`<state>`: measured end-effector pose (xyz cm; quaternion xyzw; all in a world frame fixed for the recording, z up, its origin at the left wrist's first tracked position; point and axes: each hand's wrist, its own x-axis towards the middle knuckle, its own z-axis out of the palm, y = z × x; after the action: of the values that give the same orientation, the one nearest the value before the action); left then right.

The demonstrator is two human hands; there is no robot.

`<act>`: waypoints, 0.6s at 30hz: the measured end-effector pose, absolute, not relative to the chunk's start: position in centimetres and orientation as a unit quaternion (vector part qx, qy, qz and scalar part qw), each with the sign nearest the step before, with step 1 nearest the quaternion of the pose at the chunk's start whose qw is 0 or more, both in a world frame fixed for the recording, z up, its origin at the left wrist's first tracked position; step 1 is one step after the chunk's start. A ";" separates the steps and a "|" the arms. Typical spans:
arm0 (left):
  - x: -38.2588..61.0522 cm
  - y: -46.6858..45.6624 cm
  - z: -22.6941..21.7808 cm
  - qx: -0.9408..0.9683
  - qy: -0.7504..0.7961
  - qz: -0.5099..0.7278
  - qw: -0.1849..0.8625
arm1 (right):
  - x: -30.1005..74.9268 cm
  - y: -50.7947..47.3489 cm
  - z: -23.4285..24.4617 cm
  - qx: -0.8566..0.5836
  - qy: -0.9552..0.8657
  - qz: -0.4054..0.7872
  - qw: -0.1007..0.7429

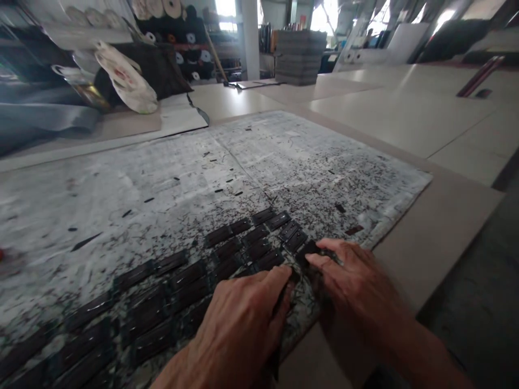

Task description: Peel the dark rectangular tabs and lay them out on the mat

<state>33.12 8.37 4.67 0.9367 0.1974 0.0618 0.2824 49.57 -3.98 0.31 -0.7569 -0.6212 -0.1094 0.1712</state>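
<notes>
Speckled paper is spread on table; dark strips are laid at its near edge. Left hand is half open, right hand part curled, both on strips; hold can't be told. Strips could be knocked askew by hasty drag.

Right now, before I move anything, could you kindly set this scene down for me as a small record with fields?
Place: long pale worktable in a workshop
Left hand: fingers against a dark strip, grip unclear
Right hand: fingertips on a dark rectangular piece
Things: rows of similar dark pieces on a speckled white sheet, scattered with dark scraps
Rest: rolls of material on shelving, stack of grey sheets, white bags
</notes>
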 end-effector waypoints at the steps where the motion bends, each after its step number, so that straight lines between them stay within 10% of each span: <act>1: 33.0 8.4 4.8 0.931 0.216 0.062 0.289 | 49.6 -4.0 0.4 -0.760 -0.613 -0.113 0.182; 5: 32.1 8.3 5.8 0.895 0.273 0.103 0.337 | 48.7 -4.5 1.3 -0.750 -0.583 -0.066 0.306; 12: 29.5 6.6 6.3 0.871 0.282 0.206 0.344 | 42.4 -3.6 4.3 -0.625 -0.455 0.448 0.449; 18: 26.3 5.0 5.7 0.862 0.307 0.264 0.304 | 39.0 -3.0 3.8 -0.516 -0.325 0.623 0.490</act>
<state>26.32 4.97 5.71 0.8624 0.3072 0.2639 0.3039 39.00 -3.01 3.84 -0.5157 -0.3245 0.6235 0.4899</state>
